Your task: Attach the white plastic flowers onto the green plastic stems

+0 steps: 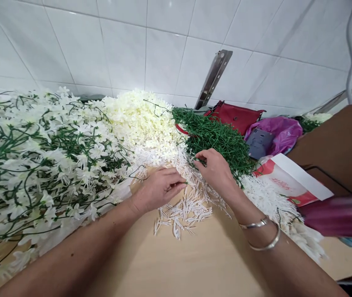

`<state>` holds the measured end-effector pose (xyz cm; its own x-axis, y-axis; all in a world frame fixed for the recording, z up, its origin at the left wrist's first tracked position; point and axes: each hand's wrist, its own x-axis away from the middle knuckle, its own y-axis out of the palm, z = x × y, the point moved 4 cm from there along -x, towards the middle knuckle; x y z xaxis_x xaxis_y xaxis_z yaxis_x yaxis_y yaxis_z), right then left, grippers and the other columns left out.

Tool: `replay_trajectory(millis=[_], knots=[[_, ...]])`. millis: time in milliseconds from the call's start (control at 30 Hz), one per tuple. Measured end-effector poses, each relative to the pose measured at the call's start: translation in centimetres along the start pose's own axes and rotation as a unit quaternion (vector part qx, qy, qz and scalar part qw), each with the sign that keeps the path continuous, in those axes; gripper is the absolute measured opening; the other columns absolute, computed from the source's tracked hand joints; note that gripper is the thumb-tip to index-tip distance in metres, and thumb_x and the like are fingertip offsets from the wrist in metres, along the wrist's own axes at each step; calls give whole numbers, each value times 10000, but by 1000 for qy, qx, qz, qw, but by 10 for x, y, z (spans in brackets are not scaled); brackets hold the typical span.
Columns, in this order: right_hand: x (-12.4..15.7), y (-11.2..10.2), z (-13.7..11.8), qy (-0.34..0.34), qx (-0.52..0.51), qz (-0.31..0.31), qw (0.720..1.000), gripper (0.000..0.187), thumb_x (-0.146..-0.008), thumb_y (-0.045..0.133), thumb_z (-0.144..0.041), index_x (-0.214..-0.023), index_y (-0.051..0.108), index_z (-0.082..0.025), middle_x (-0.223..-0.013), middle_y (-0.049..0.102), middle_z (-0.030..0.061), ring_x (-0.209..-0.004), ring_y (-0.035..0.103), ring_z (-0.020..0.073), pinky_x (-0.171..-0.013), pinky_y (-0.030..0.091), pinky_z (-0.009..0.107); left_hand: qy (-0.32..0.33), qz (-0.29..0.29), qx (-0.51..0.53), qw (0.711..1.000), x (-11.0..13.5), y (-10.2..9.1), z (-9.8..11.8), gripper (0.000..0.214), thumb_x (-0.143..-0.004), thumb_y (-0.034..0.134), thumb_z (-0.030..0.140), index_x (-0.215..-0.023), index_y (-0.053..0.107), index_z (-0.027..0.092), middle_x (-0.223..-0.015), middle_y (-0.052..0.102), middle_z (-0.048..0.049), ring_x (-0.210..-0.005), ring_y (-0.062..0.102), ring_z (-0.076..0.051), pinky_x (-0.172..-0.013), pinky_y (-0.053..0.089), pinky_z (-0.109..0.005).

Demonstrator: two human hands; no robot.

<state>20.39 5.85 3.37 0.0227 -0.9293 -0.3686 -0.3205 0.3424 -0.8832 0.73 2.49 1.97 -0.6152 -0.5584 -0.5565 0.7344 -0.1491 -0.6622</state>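
My left hand [160,187] is closed in a pinch in the middle. A thin green artificial flower stem [137,170] trails behind it, and a small green tip shows at my thumb and forefinger. My right hand [213,169], with two silver bangles on the wrist, is at the edge of a heap of green plastic stems [222,138]. Its thumb and forefinger nearly meet; what is between them is too small to make out. Below the hands lie many short white stick-like pieces [188,208]. Behind them rises a mound of loose cream-white petals [141,119].
White artificial flowers on green stems [80,152] cover the left side. At right are a red pouch [236,117], a phone [260,142], a purple plastic bag [287,132], a red-and-white box [287,181] and more white strands [268,202]. A metal bracket [214,78] leans against the tiled wall.
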Motion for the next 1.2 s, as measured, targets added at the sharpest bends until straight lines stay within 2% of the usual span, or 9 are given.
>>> replay_trajectory(millis=[100, 200, 300, 433, 633, 800, 900, 1033, 1200], knots=[[-10, 0, -9, -22, 134, -34, 990, 163, -890, 559, -109, -856, 701, -181, -937, 680, 113, -860, 623, 257, -755, 401, 372, 18, -10, -29, 999, 0, 1, 2, 204, -1035, 523, 267, -956, 690, 180, -860, 708, -30, -813, 664, -165, -813, 521, -332], [-13, -8, -15, -48, 146, -18, 988, 162, -903, 570, -121, -825, 694, -188, -923, 692, 106, -843, 622, 256, -732, 383, 368, -41, 56, -13, 998, -1, -8, 1, 191, -1040, 504, 257, -988, 671, 182, -863, 712, -32, -792, 666, -160, -769, 530, -310], [-5, -23, -15, -94, 80, 71, 990, 131, -917, 593, -162, -830, 685, -198, -922, 706, 97, -868, 624, 260, -750, 405, 371, -100, 124, 5, 987, 0, -19, 1, 180, -1040, 477, 235, -1010, 646, 180, -871, 707, -32, -772, 659, -152, -737, 525, -288], [16, -40, -10, -149, -39, 188, 970, 131, -966, 572, -218, -883, 674, -212, -907, 736, 75, -887, 641, 245, -808, 445, 383, -124, 187, -2, 975, 2, -24, 2, 153, -1027, 482, 233, -991, 624, 187, -868, 674, -28, -790, 636, -154, -751, 508, -292], [26, -45, -3, -125, -138, 211, 960, 126, -971, 574, -232, -911, 682, -257, -942, 766, 65, -951, 678, 252, -911, 467, 429, -216, 215, 142, 942, 5, -15, -8, 157, -1040, 454, 320, -998, 569, 221, -827, 546, 7, -727, 570, -132, -714, 521, -283], [24, -43, 0, -36, -272, 153, 949, 65, -938, 615, -269, -954, 675, -249, -871, 741, 29, -796, 682, 186, -792, 526, 354, -235, 228, 242, 913, 1, -11, -8, 192, -891, 678, 293, -995, 530, 229, -786, 402, 45, -662, 465, -105, -644, 533, -234], [22, -35, -3, -18, -376, 64, 924, 60, -910, 651, -289, -894, 659, -231, -775, 716, 5, -712, 665, 156, -713, 530, 318, -251, 229, 259, 904, -2, -14, -8, 196, -881, 688, 293, -856, 511, 215, -759, 451, 44, -659, 510, -96, -670, 531, -238], [23, -21, -13, 11, -494, -58, 868, 159, -846, 749, -348, -813, 667, -215, -767, 725, 11, -673, 654, 144, -647, 532, 297, -268, 223, 266, 899, -2, -16, -8, 436, -886, 699, 341, -640, 360, 220, -637, 463, 41, -699, 588, -124, -750, 537, -281], [31, -11, -29, 13, -516, -81, 853, 232, -790, 822, -411, -764, 686, -225, -756, 696, -1, -665, 621, 136, -621, 514, 291, -264, 192, 262, 908, 0, -8, -10, 402, -831, 777, 399, -662, 465, 210, -693, 607, 10, -745, 640, -151, -721, 535, -290]])
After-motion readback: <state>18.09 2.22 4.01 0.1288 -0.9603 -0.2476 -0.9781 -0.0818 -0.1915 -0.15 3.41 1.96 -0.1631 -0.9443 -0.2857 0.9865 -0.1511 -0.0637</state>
